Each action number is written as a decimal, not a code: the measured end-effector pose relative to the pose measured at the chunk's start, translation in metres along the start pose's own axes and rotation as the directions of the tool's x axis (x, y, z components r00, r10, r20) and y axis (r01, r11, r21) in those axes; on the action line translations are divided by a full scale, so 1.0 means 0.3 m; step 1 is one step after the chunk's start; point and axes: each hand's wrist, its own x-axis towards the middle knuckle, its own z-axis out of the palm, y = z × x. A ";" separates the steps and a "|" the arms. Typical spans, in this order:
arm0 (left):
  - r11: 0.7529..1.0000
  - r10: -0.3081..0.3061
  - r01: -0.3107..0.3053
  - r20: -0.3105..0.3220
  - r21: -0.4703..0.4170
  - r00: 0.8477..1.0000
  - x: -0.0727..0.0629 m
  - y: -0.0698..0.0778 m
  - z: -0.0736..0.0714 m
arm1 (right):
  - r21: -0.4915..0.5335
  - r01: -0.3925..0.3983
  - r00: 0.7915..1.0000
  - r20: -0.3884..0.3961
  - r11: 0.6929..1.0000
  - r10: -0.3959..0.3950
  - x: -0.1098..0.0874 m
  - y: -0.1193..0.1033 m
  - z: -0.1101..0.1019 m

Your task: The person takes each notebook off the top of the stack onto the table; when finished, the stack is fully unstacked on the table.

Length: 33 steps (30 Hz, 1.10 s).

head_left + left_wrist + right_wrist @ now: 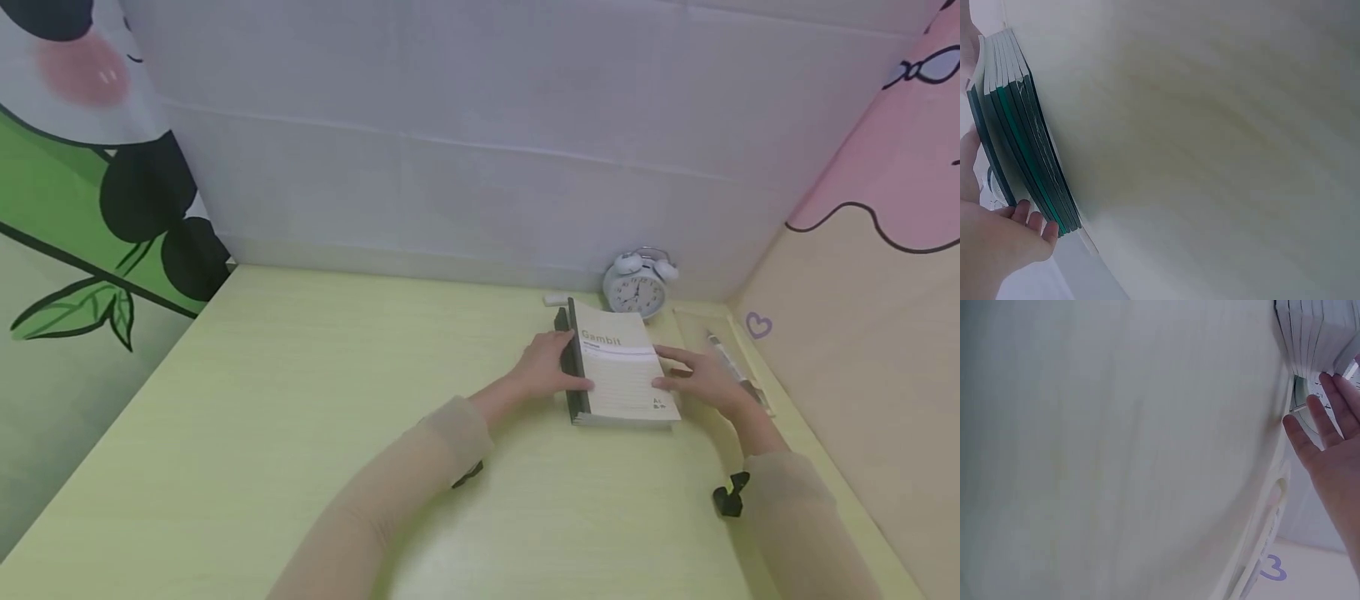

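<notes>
A lined notebook [618, 358] marked "Gambit", with a dark spine, lies on top of a stack of notebooks [1029, 144]. My left hand [543, 365] grips this top notebook at its spine side, thumb on the cover. In the left wrist view, a gap shows between its spine and the stack, and the lower fingertips rest by the stack's end. One spine in the stack is green, the others dark. At the opposite edge is my right hand [705, 379], thumb and forefinger at the page side. Its fingers look mostly straight beside the pages [1316, 337] in the right wrist view.
A white twin-bell alarm clock [636, 285] stands just behind the stack. To its left lies a small white block [556, 299]. On the right, a pen [726, 357] lies in a shallow tray [693, 321] by the side wall. A back wall [420, 192] bounds the pale table [300, 400].
</notes>
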 end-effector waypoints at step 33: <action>0.981 -0.003 -0.025 -0.143 -0.194 0.990 -0.084 0.018 -0.202 | 0.066 0.137 0.986 -0.110 0.988 -0.129 -0.011 -0.243 -0.020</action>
